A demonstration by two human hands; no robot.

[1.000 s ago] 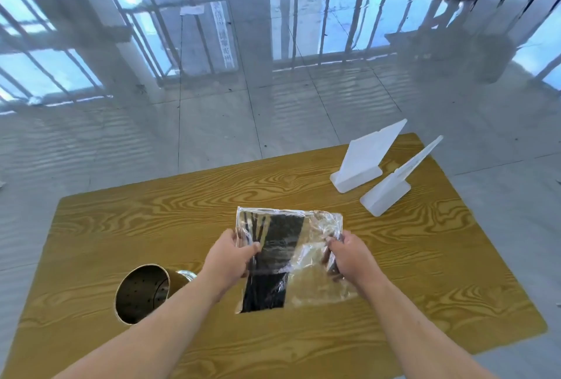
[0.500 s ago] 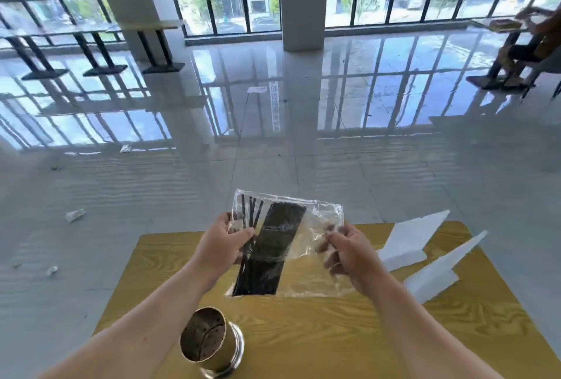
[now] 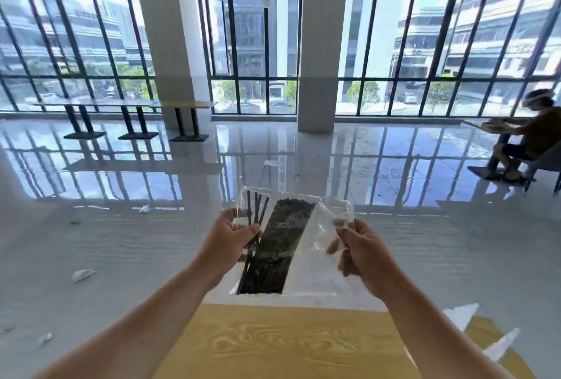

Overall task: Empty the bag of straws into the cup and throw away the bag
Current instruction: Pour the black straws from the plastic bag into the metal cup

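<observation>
A clear plastic bag [image 3: 321, 227] of black straws [image 3: 279, 242] hangs upright in the air beyond the far edge of the wooden table [image 3: 282, 345]. My left hand [image 3: 227, 239] pinches the bag's left edge over a few loose straws. My right hand [image 3: 361, 251] grips the bag's right edge. Most straws sit in a dark bundle slanting through the bag's middle. The cup is out of view.
Two white plastic stands [image 3: 464, 315] show at the table's right edge. Paper scraps [image 3: 82, 274] lie on the glossy floor to the left. A person sits at a table [image 3: 528, 136] far right. Pillars and dark tables stand by the windows.
The view has tilted up from the table to the room. Both hands have lifted the bag higher; the metal cup has dropped out of sight below.
</observation>
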